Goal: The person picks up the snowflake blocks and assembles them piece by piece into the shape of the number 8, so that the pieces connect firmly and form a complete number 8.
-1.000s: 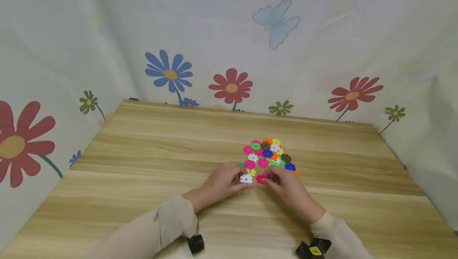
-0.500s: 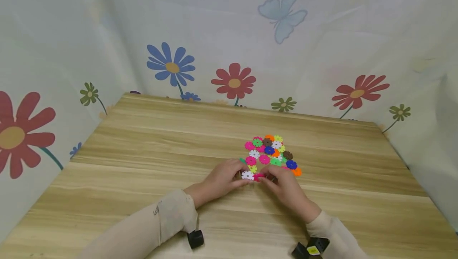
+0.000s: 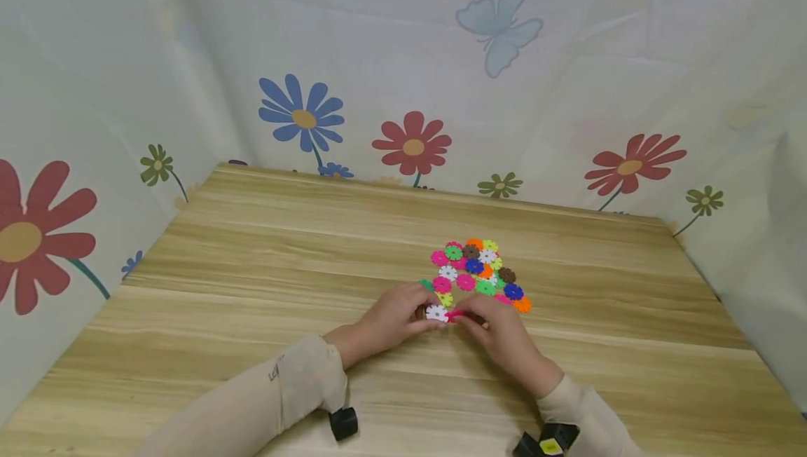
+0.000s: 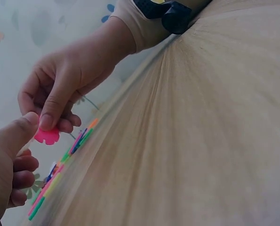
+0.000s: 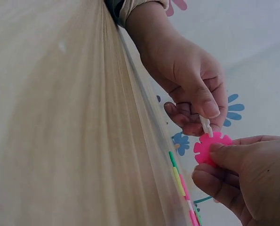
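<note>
Between its thumb and fingers my left hand (image 3: pixel 392 315) pinches a white notched disc (image 3: pixel 436 312), its flat face showing in the head view. My right hand (image 3: pixel 509 336) pinches a pink notched disc (image 3: pixel 452 316), turned nearly edge-on there. In the right wrist view the pink disc (image 5: pixel 204 149) meets the edge of the white disc (image 5: pixel 205 125) at its notched rim; how deep they fit together I cannot tell. Both discs are held above the table, and the fingers partly cover them.
Just beyond the hands, several flat notched discs in many colours lie in a loose pile, among them a blue disc (image 3: pixel 513 292), an orange disc (image 3: pixel 522 305) and a brown disc (image 3: pixel 507 275). The wooden table (image 3: pixel 252 247) reaches a patterned cloth backdrop (image 3: pixel 378 36).
My right hand has moved left, bringing the pink disc from a gap away to touching the white one. The pink disc has also turned toward edge-on. My left hand has stayed nearly still.
</note>
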Demonstrator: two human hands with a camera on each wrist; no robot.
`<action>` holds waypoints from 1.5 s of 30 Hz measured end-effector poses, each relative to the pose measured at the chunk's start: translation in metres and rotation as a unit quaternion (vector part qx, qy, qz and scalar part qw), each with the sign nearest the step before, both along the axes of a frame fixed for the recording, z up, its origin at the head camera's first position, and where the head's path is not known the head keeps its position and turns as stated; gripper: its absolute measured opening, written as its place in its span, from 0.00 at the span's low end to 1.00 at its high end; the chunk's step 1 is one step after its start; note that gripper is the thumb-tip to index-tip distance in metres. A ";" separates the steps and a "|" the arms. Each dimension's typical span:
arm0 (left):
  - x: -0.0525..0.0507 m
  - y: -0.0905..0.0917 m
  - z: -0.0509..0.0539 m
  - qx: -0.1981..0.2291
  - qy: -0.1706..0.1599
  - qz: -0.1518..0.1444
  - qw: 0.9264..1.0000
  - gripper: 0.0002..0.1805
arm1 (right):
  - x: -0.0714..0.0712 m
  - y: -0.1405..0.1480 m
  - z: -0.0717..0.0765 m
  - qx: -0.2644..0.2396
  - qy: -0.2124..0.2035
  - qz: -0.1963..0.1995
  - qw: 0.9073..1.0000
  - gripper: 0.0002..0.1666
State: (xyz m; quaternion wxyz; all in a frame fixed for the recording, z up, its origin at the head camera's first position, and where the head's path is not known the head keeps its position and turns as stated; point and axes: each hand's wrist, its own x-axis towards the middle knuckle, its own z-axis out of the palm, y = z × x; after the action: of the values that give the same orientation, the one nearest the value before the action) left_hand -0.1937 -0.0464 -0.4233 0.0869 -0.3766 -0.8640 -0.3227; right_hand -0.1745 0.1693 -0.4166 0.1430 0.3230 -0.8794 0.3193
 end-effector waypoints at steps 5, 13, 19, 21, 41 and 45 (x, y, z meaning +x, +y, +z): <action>0.002 -0.001 0.000 -0.013 0.019 -0.007 1.000 0.14 | 0.002 -0.004 0.000 -0.007 0.007 0.009 1.000 0.04; 0.003 -0.001 -0.001 -0.021 -0.013 -0.009 1.000 0.17 | 0.002 -0.008 -0.007 -0.038 -0.059 0.009 0.997 0.04; 0.002 0.002 -0.002 -0.035 -0.033 -0.005 0.999 0.21 | 0.000 -0.007 -0.010 -0.085 -0.128 0.009 0.988 0.05; 0.001 0.002 -0.002 -0.028 -0.041 -0.007 0.999 0.20 | 0.000 -0.006 -0.010 -0.097 -0.144 0.013 0.985 0.04; 0.004 0.000 0.001 0.033 -0.091 -0.023 0.995 0.16 | 0.002 -0.006 -0.006 -0.136 -0.136 0.021 0.981 0.05; 0.003 0.001 0.000 0.031 -0.093 -0.026 0.995 0.18 | 0.001 -0.007 -0.004 -0.145 -0.162 0.011 0.976 0.04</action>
State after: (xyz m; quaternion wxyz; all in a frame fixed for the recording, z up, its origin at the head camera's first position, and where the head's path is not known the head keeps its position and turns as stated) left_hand -0.1906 -0.0458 -0.4231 0.0096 -0.3646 -0.8477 -0.3853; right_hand -0.1731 0.1626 -0.4211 0.0408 0.2525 -0.8318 0.4927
